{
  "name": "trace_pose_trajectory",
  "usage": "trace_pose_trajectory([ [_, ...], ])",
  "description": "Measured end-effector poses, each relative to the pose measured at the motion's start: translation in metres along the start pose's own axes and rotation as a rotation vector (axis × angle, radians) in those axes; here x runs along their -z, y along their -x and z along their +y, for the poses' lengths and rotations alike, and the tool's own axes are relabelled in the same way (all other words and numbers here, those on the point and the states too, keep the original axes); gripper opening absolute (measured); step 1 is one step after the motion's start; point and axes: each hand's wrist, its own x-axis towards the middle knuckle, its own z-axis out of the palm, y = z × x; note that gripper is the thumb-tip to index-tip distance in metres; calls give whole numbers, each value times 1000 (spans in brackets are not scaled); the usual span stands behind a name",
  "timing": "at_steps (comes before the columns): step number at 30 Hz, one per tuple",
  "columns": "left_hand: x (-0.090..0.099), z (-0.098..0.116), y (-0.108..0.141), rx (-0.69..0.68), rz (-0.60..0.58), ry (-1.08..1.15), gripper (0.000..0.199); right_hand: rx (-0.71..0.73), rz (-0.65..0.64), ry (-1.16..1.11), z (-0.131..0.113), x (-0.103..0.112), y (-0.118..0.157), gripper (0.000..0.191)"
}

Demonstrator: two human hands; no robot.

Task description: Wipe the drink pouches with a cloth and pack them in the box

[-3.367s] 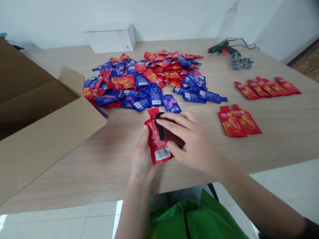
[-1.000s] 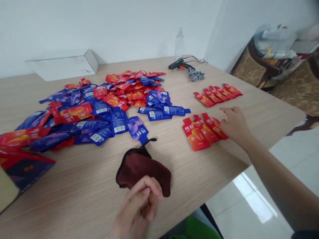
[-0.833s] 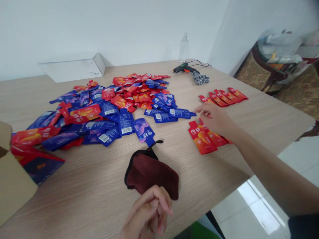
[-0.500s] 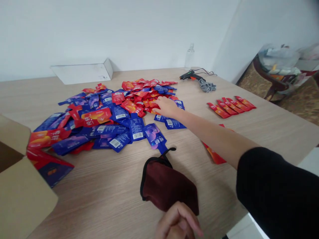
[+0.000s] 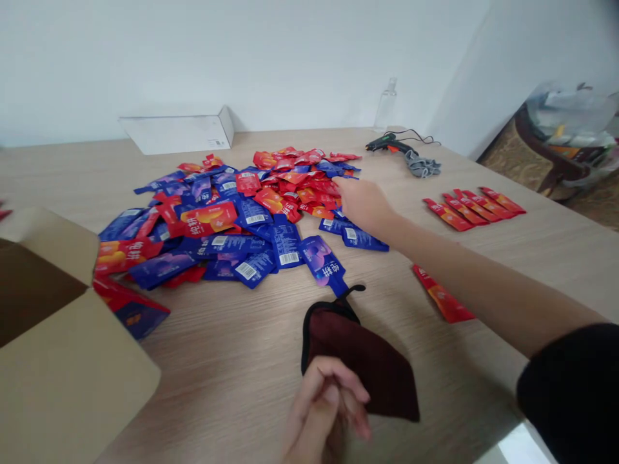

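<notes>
currently right hand [image 5: 362, 203] at right side of pouch pile [image 5: 271, 206], grip unclear; left hand [image 5: 329, 406] half-curled, nothing visibly gripped, over maroon cloth [image 5: 372, 367] on table [image 5: 232, 348].

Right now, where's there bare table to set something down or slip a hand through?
Bare tabletop shows between the cardboard box and the brown cloth. Another patch lies beyond the right forearm, between the pouch pile and the row of red pouches. It's crowded at the pile, where the right hand is.
</notes>
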Motion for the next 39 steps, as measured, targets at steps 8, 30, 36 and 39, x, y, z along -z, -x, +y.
trace_pose_trajectory([
  [8, -45, 38, 4, -191, 247, 145, 56, 545, 182, -384, -60, 43, 184, 43],
  [30, -16, 20, 44, -248, 391, -50, 48, 247, 41, -533, -59, 1, 201, 30],
  [36, -10, -3, 32, -331, 591, -301, 47, 367, 298, -655, -96, 34, 205, 40],
  [39, -7, -2, 33, -355, 663, -362, 41, 415, 244, -617, -105, 23, 202, 39],
])
